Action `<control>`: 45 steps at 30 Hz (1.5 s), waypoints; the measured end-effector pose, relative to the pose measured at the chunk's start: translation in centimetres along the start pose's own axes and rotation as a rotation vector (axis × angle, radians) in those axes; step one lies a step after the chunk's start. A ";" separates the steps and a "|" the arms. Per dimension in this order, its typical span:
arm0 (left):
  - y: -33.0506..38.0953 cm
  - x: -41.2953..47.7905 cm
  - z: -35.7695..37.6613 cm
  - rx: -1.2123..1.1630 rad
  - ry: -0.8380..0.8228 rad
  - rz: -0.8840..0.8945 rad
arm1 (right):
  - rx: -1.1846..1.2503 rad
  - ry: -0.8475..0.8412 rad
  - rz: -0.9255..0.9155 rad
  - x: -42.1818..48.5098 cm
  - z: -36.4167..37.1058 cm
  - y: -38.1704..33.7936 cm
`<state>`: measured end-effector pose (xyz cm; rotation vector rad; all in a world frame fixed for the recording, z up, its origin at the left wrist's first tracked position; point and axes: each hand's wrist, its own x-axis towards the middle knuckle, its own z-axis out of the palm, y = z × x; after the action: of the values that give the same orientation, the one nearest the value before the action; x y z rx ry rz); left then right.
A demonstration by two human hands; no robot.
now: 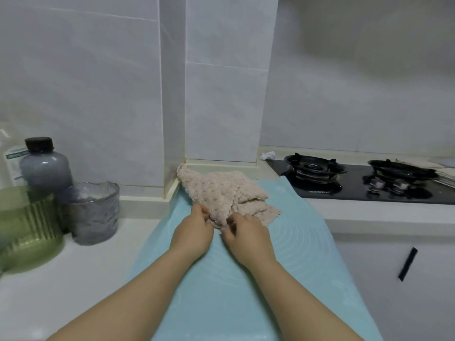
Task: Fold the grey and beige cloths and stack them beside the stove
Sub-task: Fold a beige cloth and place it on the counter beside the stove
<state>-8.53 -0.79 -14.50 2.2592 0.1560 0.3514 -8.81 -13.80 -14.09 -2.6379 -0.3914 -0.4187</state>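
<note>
A beige knobbly cloth (221,190) lies rumpled on a light blue mat (246,279), its far corner against the wall corner. My left hand (194,232) pinches the cloth's near edge. My right hand (248,238) pinches the same near corner just to the right, the two hands almost touching. Part of the cloth lies in folded layers at its right side (258,205). No grey cloth shows. The black gas stove (357,180) sits to the right of the mat.
On the left counter stand a green ribbed bowl (27,227), a grey glass cup (93,212) and a dark-capped bottle (44,166). Folded pale cloths (418,164) lie behind the right burner. A white scrap (268,155) sits by the stove's back left corner.
</note>
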 end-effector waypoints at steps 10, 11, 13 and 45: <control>0.0 3.0 -1.0 0.021 -0.160 -0.007 | -0.053 -0.035 0.170 1.5 -0.5 -1.5; 0.1 3.6 -1.2 0.036 -0.160 -0.022 | -0.104 -0.054 0.178 2.0 -0.3 -1.7; 0.3 4.6 -1.7 0.028 -0.174 -0.053 | -0.177 -0.098 0.214 3.3 0.3 -1.8; 7.7 5.1 -8.2 -1.038 0.554 0.221 | 0.924 0.821 0.044 7.7 -6.4 2.4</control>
<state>-6.20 1.25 -2.58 1.1161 -0.0062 0.9247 -2.41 -17.25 -6.83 -1.4240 -0.1750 -0.9641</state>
